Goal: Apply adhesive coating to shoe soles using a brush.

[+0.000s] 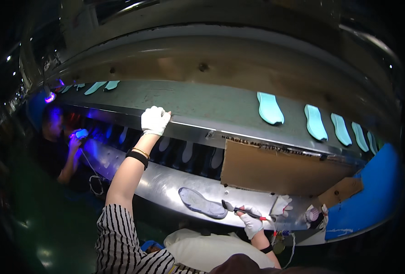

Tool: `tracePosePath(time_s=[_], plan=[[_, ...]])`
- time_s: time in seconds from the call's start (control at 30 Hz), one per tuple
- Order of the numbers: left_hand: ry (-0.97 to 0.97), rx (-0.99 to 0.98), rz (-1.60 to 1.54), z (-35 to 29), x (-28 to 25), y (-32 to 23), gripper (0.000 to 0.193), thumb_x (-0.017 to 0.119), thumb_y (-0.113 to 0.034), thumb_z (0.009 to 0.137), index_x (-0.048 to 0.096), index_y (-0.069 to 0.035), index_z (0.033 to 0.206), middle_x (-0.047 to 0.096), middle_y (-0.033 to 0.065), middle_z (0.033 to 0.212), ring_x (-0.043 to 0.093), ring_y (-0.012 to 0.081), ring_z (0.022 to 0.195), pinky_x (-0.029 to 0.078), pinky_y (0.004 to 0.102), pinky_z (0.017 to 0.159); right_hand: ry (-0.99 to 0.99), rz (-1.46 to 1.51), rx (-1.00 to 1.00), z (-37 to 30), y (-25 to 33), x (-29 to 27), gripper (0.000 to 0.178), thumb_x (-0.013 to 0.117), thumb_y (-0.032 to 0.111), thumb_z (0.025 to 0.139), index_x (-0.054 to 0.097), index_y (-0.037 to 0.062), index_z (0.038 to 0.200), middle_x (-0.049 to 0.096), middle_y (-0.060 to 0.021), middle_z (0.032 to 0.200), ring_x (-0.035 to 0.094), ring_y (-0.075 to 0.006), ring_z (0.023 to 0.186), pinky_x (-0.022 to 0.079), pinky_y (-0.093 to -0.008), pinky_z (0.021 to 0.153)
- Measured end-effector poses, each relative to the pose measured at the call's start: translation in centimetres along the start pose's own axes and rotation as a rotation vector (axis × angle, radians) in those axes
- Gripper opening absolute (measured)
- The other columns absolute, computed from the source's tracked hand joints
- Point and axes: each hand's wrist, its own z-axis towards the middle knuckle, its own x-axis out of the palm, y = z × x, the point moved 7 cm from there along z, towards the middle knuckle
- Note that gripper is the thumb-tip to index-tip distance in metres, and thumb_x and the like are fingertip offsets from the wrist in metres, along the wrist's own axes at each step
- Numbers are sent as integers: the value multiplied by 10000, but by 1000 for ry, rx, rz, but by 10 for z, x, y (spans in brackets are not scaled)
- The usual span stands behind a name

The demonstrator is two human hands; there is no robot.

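Observation:
My left hand point(155, 120), in a white glove, is at the near edge of the dark green conveyor belt point(189, 107). Its fingers are curled closed, and whatever they may hold is hidden. My right hand point(251, 222), in a white glove with bare fingertips, grips a black-handled brush point(244, 211) with a red fitting and a thin tube at its back end. The brush's dark tip is at the right end of a grey shoe sole point(201, 203), which lies flat on the metal shelf point(161, 182) below the belt. Whether tip and sole touch, I cannot tell.
Several turquoise soles point(270, 108) lie along the belt. Darker soles point(187, 151) line a lower level behind the shelf. A cardboard sheet point(266, 166) hangs below the belt edge. Right of my hand are a spare glove point(282, 205) and a small cup point(311, 213). A co-worker point(58, 146) works in violet light at left.

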Motion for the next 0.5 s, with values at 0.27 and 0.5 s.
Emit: tracePosePath(time_s=[0.27,0.5], plan=[[113,330,-38,-31,-19,-113,581,549,-628,713,600,-99,479,543,124,489,578,264,507,442,346,513,25,52,12,2,3,4,174,661,-13,781,592,7,940,640,-83,894,611,-149,841,476,-256,794],[245,161,-5,-20,-12,-110,623,431,-630,788,652,-96,556,615,107,581,625,278,628,472,357,617,97,93,56,15,-11,36,177,654,-15,768,577,12,925,625,-91,907,606,-163,833,483,-274,791]])
